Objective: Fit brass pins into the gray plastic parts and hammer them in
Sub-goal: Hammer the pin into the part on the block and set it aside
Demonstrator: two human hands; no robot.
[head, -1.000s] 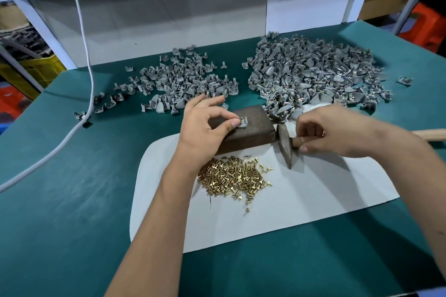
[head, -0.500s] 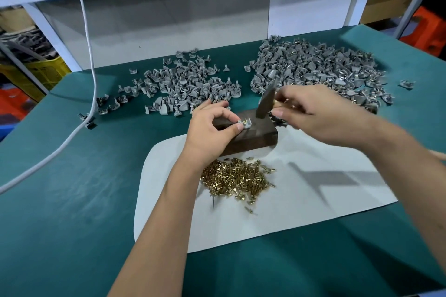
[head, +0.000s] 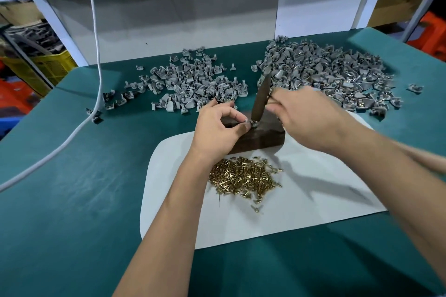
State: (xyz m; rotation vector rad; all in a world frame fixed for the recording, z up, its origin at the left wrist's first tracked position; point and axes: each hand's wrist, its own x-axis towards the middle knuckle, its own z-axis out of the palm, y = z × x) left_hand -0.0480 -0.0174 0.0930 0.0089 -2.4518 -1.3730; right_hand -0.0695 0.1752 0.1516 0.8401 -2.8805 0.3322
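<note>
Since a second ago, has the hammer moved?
Yes. The hammer has swung up off the white mat and come down onto the part on the dark block.

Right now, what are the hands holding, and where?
Left hand pinches the gray part by its side on the block. Right hand grips the hammer near its head.

From my remote station the bench reads evenly and brightly lit from above, with no harsh glare. Soft shadows fall toward me and to the right across the white mat [head: 313, 200], including a long dark streak. The right hand [head: 311, 118] and the hammer head [head: 259, 101] are smeared by motion blur; the left hand [head: 217, 130] is sharp. Wide-angle distortion bows the table [head: 72, 200] edges and the white cable [head: 95, 31]. The background at both upper corners is dimmer and softer.
</note>
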